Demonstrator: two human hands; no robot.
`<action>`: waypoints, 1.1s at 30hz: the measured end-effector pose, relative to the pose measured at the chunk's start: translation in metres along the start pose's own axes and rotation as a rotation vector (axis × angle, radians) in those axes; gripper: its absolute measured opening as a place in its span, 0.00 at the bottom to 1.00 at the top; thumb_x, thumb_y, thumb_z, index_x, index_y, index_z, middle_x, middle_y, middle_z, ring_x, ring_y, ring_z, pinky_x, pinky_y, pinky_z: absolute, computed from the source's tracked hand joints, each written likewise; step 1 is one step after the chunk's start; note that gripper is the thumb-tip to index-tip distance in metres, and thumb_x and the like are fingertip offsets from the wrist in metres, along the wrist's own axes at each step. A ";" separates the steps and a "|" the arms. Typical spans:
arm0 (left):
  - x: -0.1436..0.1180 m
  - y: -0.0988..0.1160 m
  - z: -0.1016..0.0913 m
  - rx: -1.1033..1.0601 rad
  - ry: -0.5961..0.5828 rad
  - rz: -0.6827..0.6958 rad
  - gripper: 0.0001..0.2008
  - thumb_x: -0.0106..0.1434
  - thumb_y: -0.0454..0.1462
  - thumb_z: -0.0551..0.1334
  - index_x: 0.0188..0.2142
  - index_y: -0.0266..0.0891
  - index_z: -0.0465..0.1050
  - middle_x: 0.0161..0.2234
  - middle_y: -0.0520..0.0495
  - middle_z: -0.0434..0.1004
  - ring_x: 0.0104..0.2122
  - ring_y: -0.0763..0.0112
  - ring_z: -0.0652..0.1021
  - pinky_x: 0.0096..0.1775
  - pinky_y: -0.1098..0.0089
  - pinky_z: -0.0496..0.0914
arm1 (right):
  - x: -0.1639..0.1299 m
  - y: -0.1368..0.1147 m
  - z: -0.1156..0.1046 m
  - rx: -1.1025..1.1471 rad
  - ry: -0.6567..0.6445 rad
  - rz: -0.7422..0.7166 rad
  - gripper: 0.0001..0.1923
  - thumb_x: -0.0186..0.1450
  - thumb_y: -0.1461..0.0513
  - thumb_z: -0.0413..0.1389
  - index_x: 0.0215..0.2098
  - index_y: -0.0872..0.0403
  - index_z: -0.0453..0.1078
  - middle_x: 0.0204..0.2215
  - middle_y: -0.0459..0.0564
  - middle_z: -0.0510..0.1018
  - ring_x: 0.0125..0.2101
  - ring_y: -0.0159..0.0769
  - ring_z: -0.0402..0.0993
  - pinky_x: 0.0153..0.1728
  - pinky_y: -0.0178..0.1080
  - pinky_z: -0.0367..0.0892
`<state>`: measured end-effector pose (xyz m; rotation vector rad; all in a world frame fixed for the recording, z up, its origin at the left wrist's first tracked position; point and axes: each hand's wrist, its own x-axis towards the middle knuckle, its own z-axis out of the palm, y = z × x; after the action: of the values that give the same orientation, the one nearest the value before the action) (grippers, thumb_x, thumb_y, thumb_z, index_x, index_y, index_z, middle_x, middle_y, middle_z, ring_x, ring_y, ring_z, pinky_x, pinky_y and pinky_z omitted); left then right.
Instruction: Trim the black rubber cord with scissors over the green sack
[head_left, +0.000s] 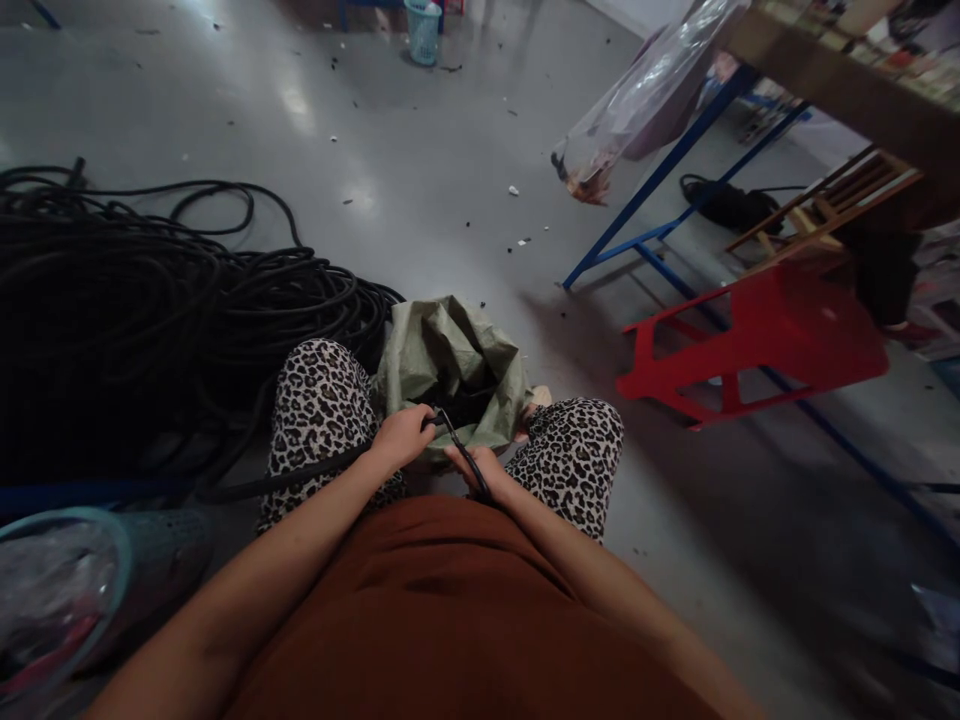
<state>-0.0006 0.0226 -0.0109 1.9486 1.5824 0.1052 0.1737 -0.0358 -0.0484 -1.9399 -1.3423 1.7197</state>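
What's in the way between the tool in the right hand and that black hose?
Nothing visible. The left hand holds the black hose, its end right by the tool's tip; whether they touch is unclear.

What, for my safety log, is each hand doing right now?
Left hand: closed, holding a black cord.
Right hand: closed, holding a black-handled tool.

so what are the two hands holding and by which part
The left hand grips a black hose near its end; the right hand holds a scissor-like tool by its dark handles.
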 end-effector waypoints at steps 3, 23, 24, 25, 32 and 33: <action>0.000 -0.001 0.000 0.003 0.004 0.001 0.13 0.60 0.39 0.55 0.43 0.43 0.73 0.40 0.47 0.79 0.38 0.66 0.76 0.39 0.70 0.67 | 0.000 0.002 -0.001 0.078 -0.020 0.066 0.27 0.60 0.41 0.53 0.19 0.54 0.60 0.11 0.42 0.61 0.10 0.28 0.59 0.11 0.31 0.53; 0.001 -0.003 0.002 -0.058 0.112 -0.054 0.10 0.58 0.36 0.57 0.40 0.39 0.68 0.37 0.46 0.77 0.37 0.67 0.75 0.39 0.70 0.66 | 0.005 -0.005 0.006 0.244 -0.268 0.040 0.26 0.62 0.42 0.51 0.28 0.58 0.63 0.17 0.43 0.67 0.16 0.27 0.65 0.18 0.30 0.60; 0.001 -0.002 0.001 -0.055 0.106 -0.055 0.10 0.58 0.36 0.57 0.40 0.39 0.69 0.37 0.46 0.77 0.37 0.67 0.75 0.38 0.70 0.65 | 0.005 -0.006 0.006 0.236 -0.261 0.031 0.26 0.62 0.43 0.51 0.29 0.59 0.64 0.18 0.44 0.67 0.16 0.27 0.65 0.18 0.31 0.60; 0.000 -0.002 0.001 -0.050 0.098 -0.054 0.10 0.58 0.37 0.57 0.40 0.40 0.69 0.37 0.46 0.77 0.37 0.67 0.75 0.38 0.70 0.65 | 0.005 -0.007 0.006 0.235 -0.255 0.025 0.26 0.62 0.43 0.52 0.29 0.59 0.64 0.18 0.44 0.67 0.16 0.28 0.65 0.19 0.31 0.60; -0.002 0.000 0.002 -0.035 0.069 -0.042 0.09 0.58 0.36 0.57 0.39 0.40 0.70 0.34 0.47 0.77 0.34 0.68 0.74 0.36 0.70 0.64 | 0.006 -0.009 0.006 0.230 -0.256 0.039 0.25 0.63 0.44 0.52 0.27 0.58 0.64 0.17 0.44 0.67 0.16 0.27 0.64 0.19 0.30 0.60; -0.002 0.000 0.002 -0.036 0.062 -0.041 0.09 0.58 0.36 0.57 0.39 0.40 0.70 0.34 0.47 0.76 0.34 0.68 0.74 0.36 0.70 0.63 | 0.007 -0.007 0.005 0.215 -0.262 0.027 0.26 0.63 0.43 0.52 0.27 0.58 0.65 0.17 0.44 0.67 0.17 0.27 0.65 0.19 0.30 0.60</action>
<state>-0.0006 0.0202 -0.0118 1.9007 1.6483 0.1771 0.1648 -0.0289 -0.0493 -1.6696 -1.1543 2.0940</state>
